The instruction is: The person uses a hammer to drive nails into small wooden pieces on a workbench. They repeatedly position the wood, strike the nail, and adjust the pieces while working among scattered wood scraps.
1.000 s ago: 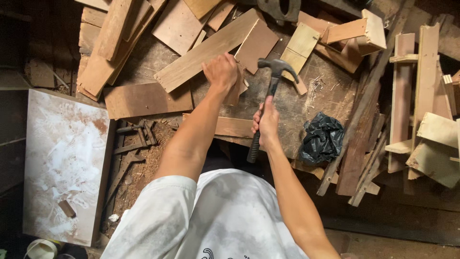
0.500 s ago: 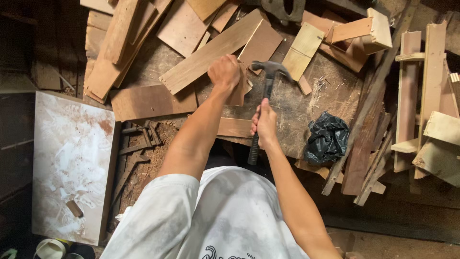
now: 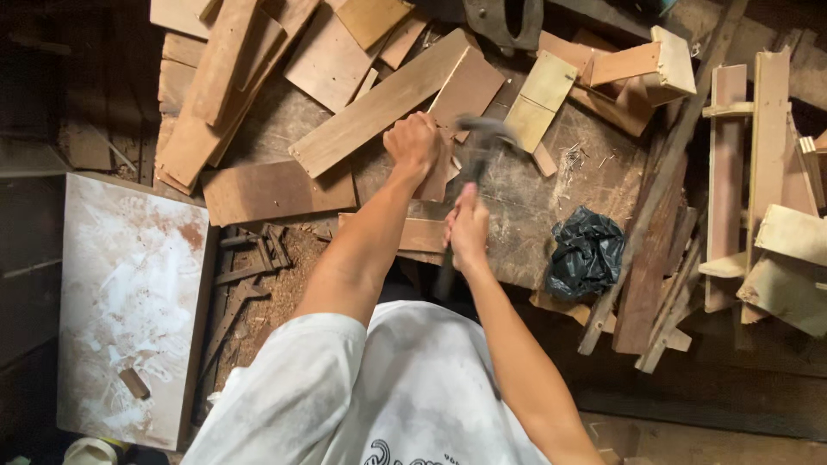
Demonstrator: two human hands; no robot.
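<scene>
Right hand (image 3: 468, 231) gripping blurred hammer (image 3: 482, 138); left hand (image 3: 414, 143) closing on small wood piece (image 3: 438, 176); boards (image 3: 379, 103) crowding surface (image 3: 525, 215), black bag (image 3: 586, 254) lying near.

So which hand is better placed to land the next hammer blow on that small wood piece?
Right. The right hand grips the hammer, its head blurred above the small wood piece; the left hand is pinning that piece down.

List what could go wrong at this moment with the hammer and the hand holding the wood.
1. The left hand grips the small brown wood piece right beside the blurred, swinging metal-headed hammer; a missed blow may hit the fingers.
2. The right hand grips the handle low down, so aim may wander.
3. Loose brown wooden boards crowd the workbench and could jump when struck.
</scene>
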